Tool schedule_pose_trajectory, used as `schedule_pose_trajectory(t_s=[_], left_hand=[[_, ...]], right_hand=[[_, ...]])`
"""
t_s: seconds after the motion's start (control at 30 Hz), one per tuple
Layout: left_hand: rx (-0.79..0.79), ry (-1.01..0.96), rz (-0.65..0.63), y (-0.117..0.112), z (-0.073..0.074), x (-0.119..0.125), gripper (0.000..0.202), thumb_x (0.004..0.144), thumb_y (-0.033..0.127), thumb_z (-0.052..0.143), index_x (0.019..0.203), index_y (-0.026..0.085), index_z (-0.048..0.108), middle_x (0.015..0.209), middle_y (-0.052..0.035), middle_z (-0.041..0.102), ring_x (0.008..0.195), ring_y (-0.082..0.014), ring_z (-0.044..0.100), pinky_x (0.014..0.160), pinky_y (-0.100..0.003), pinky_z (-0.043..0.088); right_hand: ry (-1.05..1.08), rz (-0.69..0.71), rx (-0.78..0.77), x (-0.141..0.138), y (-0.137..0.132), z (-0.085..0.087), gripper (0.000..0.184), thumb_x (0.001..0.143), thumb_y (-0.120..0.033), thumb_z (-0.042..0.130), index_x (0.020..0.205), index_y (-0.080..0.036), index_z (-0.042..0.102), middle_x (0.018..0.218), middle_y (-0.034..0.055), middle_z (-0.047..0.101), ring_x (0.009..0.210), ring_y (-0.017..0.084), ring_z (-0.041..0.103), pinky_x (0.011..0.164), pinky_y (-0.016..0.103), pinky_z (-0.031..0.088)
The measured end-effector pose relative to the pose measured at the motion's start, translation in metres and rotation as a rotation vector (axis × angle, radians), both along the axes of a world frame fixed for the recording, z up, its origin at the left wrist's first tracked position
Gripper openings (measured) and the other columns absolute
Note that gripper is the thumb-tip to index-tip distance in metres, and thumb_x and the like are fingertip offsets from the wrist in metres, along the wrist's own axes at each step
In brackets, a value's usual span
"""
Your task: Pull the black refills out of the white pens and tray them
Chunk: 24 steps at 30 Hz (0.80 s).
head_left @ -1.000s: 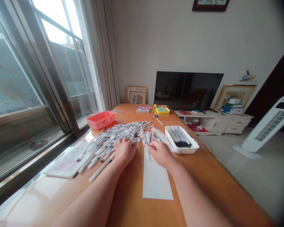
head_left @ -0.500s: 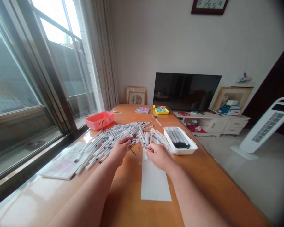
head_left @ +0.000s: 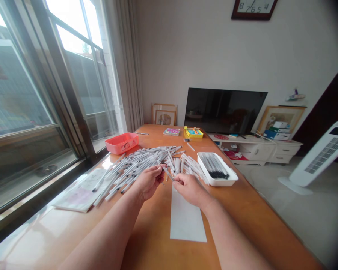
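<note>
Above the table my left hand (head_left: 150, 182) is closed in a pinch, with thin dark pen refills sticking out by its fingertips. My right hand (head_left: 189, 188) is closed on a pale pen barrel (head_left: 168, 174), which slants up toward the left fingertips. Whether the refill tip is inside the barrel is too small to tell. Behind my left hand spreads a heap of white pen tubes with black ends (head_left: 141, 161). Clear barrels (head_left: 190, 165) lie beyond my right hand. A white strip of paper (head_left: 187, 221) lies below my right hand.
At right stands a white box (head_left: 224, 183) of black-ended pens. A red basket (head_left: 121, 145) stands at back left, near a booklet (head_left: 76, 197) partly under the tubes. Farther back are a pink book (head_left: 171, 132) and a yellow box (head_left: 194, 134). The window borders the table's left side.
My hands have come closer together. The barrel in my right hand now reaches my left fingertips. The whole view has shifted slightly.
</note>
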<state>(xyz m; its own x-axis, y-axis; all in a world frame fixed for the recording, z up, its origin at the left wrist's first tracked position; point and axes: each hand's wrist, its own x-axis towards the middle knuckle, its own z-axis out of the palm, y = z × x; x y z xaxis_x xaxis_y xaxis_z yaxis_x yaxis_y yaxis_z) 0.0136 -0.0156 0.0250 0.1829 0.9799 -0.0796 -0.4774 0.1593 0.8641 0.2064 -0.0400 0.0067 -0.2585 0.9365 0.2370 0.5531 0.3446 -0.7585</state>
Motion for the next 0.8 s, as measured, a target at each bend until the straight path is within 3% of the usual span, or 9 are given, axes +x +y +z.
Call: schedule_pose_trajectory(t_s=[0.37, 0.53, 0.8], left_hand=[[-0.027, -0.039, -0.060, -0.004, 0.006, -0.001, 0.014, 0.085, 0.015, 0.071, 0.098, 0.011, 0.076, 0.092, -0.0085, 0.067, 0.071, -0.0085, 0.055, 0.065, -0.019, 0.045], [-0.068, -0.086, 0.037, 0.004, 0.004, -0.008, 0.016, 0.089, 0.009, 0.062, 0.099, 0.012, 0.074, 0.081, -0.0060, 0.065, 0.071, -0.0099, 0.059, 0.067, -0.019, 0.049], [-0.045, -0.087, 0.098, 0.009, 0.002, -0.012, 0.016, 0.083, 0.006, 0.067, 0.096, 0.014, 0.072, 0.087, -0.0059, 0.068, 0.077, -0.0122, 0.064, 0.069, -0.020, 0.053]], right_hand=[[0.002, -0.027, -0.019, 0.000, 0.000, 0.002, 0.021, 0.087, -0.036, 0.055, 0.081, -0.020, 0.067, 0.062, -0.0023, 0.052, 0.057, 0.013, 0.042, 0.052, 0.024, 0.027], [-0.016, -0.024, -0.028, 0.000, 0.000, 0.003, 0.020, 0.087, -0.035, 0.053, 0.081, -0.020, 0.066, 0.062, -0.0029, 0.051, 0.058, 0.013, 0.044, 0.051, 0.024, 0.027], [-0.021, 0.018, 0.012, -0.002, 0.000, 0.001, 0.022, 0.087, -0.034, 0.052, 0.075, -0.020, 0.063, 0.061, -0.0034, 0.046, 0.058, 0.012, 0.039, 0.052, 0.023, 0.027]])
